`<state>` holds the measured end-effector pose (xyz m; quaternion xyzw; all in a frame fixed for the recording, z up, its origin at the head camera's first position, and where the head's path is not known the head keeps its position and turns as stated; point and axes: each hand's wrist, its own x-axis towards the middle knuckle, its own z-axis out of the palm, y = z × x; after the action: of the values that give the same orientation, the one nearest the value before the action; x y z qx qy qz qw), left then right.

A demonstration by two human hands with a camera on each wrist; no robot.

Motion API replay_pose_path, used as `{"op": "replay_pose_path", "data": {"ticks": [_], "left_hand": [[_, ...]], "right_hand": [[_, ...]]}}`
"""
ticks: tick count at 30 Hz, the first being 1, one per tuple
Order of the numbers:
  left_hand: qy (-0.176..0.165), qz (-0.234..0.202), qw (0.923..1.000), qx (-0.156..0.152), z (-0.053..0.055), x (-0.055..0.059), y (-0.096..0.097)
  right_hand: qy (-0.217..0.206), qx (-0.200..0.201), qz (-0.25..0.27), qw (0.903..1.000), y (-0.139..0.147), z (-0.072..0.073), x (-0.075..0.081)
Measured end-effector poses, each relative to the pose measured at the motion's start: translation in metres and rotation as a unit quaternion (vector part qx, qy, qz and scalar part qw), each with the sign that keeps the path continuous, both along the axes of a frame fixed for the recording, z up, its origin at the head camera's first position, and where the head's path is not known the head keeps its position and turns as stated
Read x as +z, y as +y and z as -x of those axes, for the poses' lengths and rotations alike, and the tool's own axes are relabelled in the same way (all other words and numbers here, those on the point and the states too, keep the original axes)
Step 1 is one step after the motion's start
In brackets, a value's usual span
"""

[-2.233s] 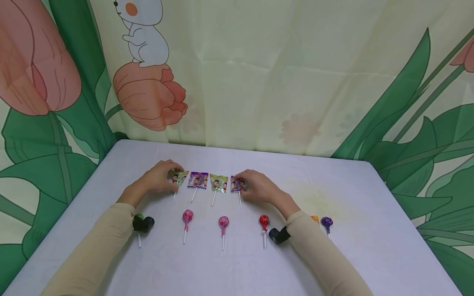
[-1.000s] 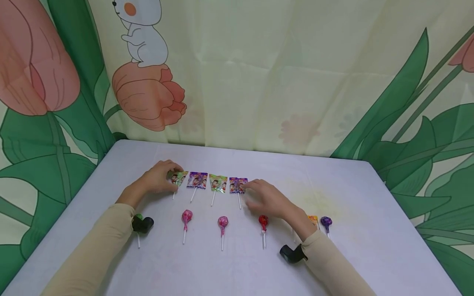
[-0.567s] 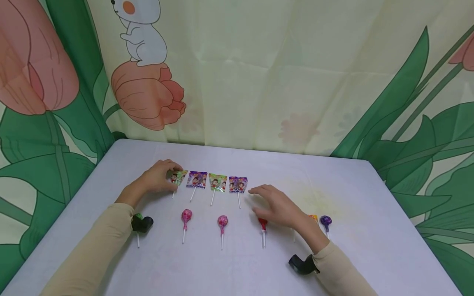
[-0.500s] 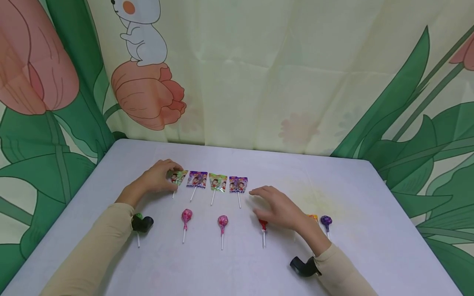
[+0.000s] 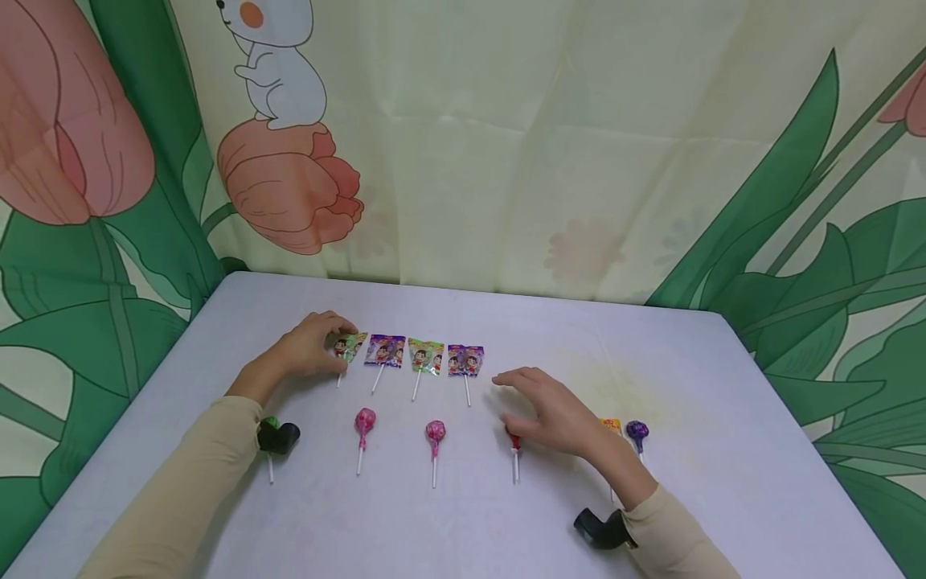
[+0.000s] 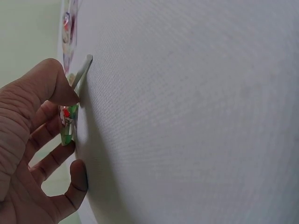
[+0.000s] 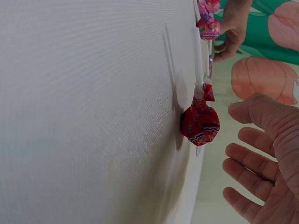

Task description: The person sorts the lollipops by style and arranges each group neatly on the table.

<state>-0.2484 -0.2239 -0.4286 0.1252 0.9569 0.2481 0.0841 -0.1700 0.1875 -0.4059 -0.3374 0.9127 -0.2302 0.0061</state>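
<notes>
Your spread, empty right hand (image 5: 553, 412) is withdrawing; your left hand (image 5: 308, 346) is pinching a flat green plastic-wrapped lollipop (image 5: 350, 346), probably light: hold edges.

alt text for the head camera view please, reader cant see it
A person's left hand pinches a green-wrapped lollipop at the left end of a row with three more flat-wrapped lollipops on a white table; the right hand, holding nothing, partly hides a red lollipop. Other round lollipops lie nearer the camera.
</notes>
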Motion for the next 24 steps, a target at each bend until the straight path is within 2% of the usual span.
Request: {"op": "replay_pose_path", "data": {"ticks": [5, 12, 24], "left_hand": [[-0.004, 0.005, 1.0000, 0.001, -0.001, 0.000, 0.001], [-0.006, 0.003, 1.0000, 0.004, -0.002, 0.000, 0.002], [0.002, 0.002, 1.0000, 0.004, -0.003, 0.001, 0.002]], "right_hand": [[0.004, -0.005, 0.000, 1.0000, 0.005, -0.001, -0.002], [-0.012, -0.021, -0.005, 0.9997, 0.011, -0.007, -0.005], [0.011, -0.026, -0.007, 0.9996, 0.023, -0.014, -0.008]]}}
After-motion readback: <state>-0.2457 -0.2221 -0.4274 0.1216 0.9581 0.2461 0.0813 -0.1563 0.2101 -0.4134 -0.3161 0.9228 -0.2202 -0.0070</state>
